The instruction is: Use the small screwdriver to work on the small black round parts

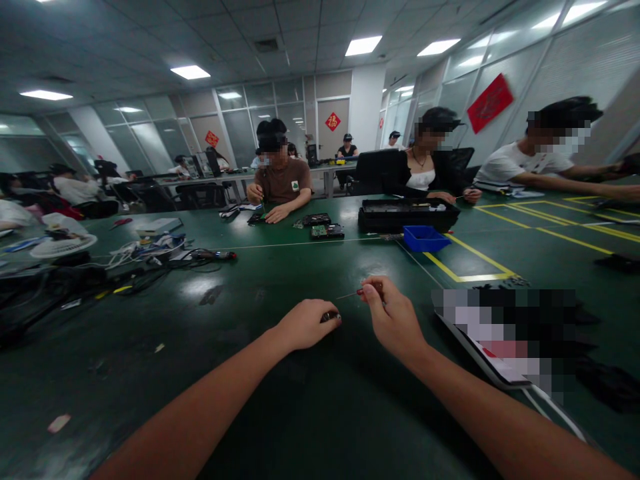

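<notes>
Fingers of the left hand (303, 325) are closed around a small dark part (328, 317) just over the counter (175, 333); those of the right hand (393, 317) grip a red-handled screwdriver (361, 291), shaft toward 9 o'clock. The tip appears unengaged, near the part at its 1 o'clock. Work appears under way; the part is mostly covered, so completed and remaining steps cannot be determined.

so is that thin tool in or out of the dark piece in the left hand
Out: the thin tool, held in the right hand, ends visibly apart from the dark piece in the left hand.
</notes>
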